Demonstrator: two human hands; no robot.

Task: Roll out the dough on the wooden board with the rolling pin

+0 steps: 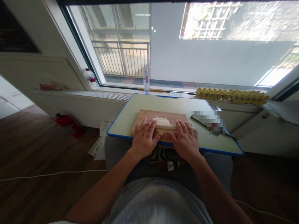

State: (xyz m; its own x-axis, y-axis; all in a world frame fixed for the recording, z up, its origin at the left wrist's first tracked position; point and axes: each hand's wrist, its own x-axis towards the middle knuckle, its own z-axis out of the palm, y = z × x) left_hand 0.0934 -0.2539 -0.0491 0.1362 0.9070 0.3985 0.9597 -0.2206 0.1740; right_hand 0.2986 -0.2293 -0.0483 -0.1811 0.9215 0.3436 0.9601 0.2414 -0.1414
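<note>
Rectangular brown wooden board [177, 118]: my landmark in the head view, lying flat on the pale tabletop with blue edging [126, 121].

Soft, cream-coloured dough [161, 120]: on the board, about its middle, with an irregular far margin.

Pale, rod-shaped roller [166, 127]: set crosswise over the board's near half; I cannot cleanly separate its surface from the dough against it.

Left hand [143, 138]: palm down over the board's near left part, my fingers laid across the roller, thumb spread inward; whether they close underneath I cannot tell.

Right hand [184, 140]: palm down over the board's near right part, fingers likewise across the roller; its underside grip is hidden from me.

Dough, done: I judge it partly flattened, as the portion towards the board's far edge looks low and broad.

Dough, left: its uneven outline suggests to me that flattening is incomplete; the part beneath my hands cannot be assessed.

Flat, dark-edged object, partly pixelated [207, 123]: right of the board, apart from it and untouched.
</note>
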